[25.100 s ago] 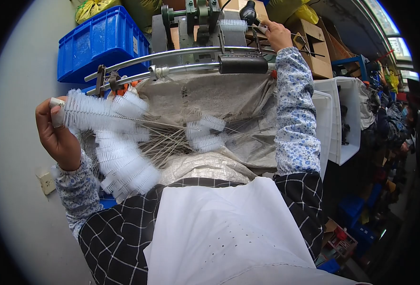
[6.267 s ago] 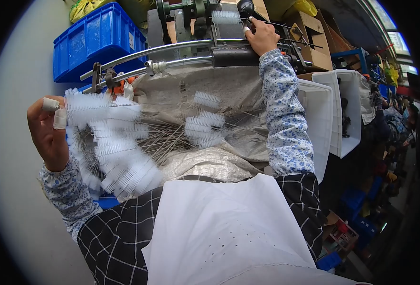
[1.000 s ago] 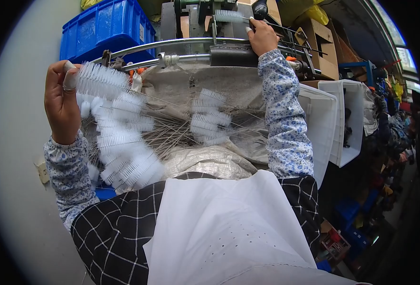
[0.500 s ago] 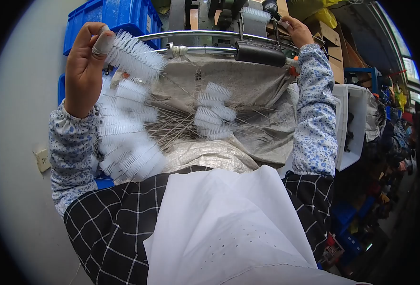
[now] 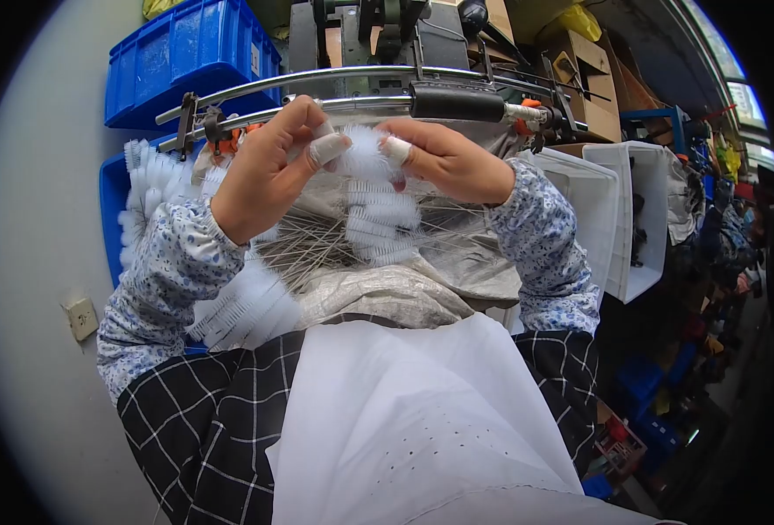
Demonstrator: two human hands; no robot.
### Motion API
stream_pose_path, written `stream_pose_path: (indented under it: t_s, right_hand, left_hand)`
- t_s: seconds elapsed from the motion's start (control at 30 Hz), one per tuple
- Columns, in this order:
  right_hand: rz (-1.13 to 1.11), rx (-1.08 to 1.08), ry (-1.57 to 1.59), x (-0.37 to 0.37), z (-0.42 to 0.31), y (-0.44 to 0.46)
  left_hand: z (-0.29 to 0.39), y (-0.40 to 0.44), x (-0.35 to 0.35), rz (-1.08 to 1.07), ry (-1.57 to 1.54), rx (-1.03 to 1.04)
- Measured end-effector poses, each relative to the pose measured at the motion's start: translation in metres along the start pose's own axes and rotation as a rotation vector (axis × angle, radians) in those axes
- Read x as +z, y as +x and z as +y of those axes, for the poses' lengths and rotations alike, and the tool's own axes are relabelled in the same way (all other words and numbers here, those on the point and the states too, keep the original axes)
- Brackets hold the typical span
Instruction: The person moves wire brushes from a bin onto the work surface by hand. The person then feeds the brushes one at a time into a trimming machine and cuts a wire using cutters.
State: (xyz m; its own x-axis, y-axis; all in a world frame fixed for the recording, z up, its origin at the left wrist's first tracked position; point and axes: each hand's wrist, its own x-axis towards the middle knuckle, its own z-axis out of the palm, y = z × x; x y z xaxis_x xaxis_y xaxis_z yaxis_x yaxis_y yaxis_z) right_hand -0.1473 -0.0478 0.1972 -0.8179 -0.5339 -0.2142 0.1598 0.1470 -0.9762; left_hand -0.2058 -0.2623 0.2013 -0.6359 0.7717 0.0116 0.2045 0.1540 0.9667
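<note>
Between my two hands, above the sacking, is a white-bristled bottle brush point(image 5: 365, 157). My left hand point(image 5: 273, 166) pinches its left side, thumb and finger wrapped in white tape. From the other side my right hand point(image 5: 452, 162) grips the same brush, also with a taped finger. Just below lies a small stack of white brushes point(image 5: 382, 223), their thin wire stems point(image 5: 312, 241) crossing on the grey sacking point(image 5: 378, 293). More brushes point(image 5: 247, 306) are heaped near my left forearm, and others point(image 5: 150, 184) sit further left. The stem of the held brush is hidden.
Metal rails point(image 5: 229, 94) with a black padded sleeve point(image 5: 457, 102) cross beyond my hands, in front of a dark machine point(image 5: 369, 39). A blue crate point(image 5: 185, 61) stands back left. White bins point(image 5: 640, 262) and a cardboard box point(image 5: 588, 83) are on the right.
My left hand has come right and toward the middle from the far left. My right hand has left the machine at the back right. Both hands now meet on one brush.
</note>
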Motion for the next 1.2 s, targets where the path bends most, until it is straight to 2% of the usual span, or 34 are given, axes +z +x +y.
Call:
stream_pose_path:
  t_s: [0.07, 0.13, 0.2, 0.27, 0.37, 0.57, 0.67, 0.8, 1.0, 1.1, 1.2]
  right_hand:
    - [0.080, 0.032, -0.220, -0.003, 0.013, 0.014]
    - [0.543, -0.005, -0.619, -0.040, 0.035, 0.022]
    - [0.960, -0.048, -1.355, -0.094, 0.065, 0.029]
    - [0.987, 0.145, -1.437, -0.124, 0.090, 0.035]
    - [0.946, 0.267, -1.398, -0.125, 0.084, 0.045]
    - [0.914, 0.181, -1.408, -0.131, 0.088, 0.049]
    - [0.886, 0.186, -1.346, -0.135, 0.091, 0.049]
    - [0.867, 0.154, -1.423, -0.149, 0.102, 0.052]
    - [0.715, 0.212, -1.497, -0.164, 0.114, 0.062]
    - [0.940, 0.091, -1.702, -0.158, 0.119, 0.047]
    - [1.037, 0.539, -1.504, -0.147, 0.100, 0.023]
  left_hand:
    - [0.008, -0.010, -0.016, -0.063, 0.162, -0.119]
    - [-0.004, -0.027, -0.043, 0.018, 0.445, -0.204]
    - [-0.026, -0.047, -0.073, 0.098, 0.715, -0.270]
    - [-0.055, -0.069, -0.093, 0.072, 0.889, -0.333]
    - [-0.069, -0.081, -0.100, 0.032, 0.586, -0.538]
    - [-0.051, -0.075, -0.091, 0.215, 0.607, -0.321]
    - [-0.041, -0.073, -0.093, 0.396, 0.508, -0.178]
    - [-0.028, -0.076, -0.105, 0.500, 0.374, 0.039]
    - [-0.004, -0.071, -0.106, 0.470, 0.373, 0.120]
    - [0.000, -0.067, -0.103, 0.467, 0.388, 0.154]
    - [0.000, -0.067, -0.102, 0.471, 0.416, 0.159]
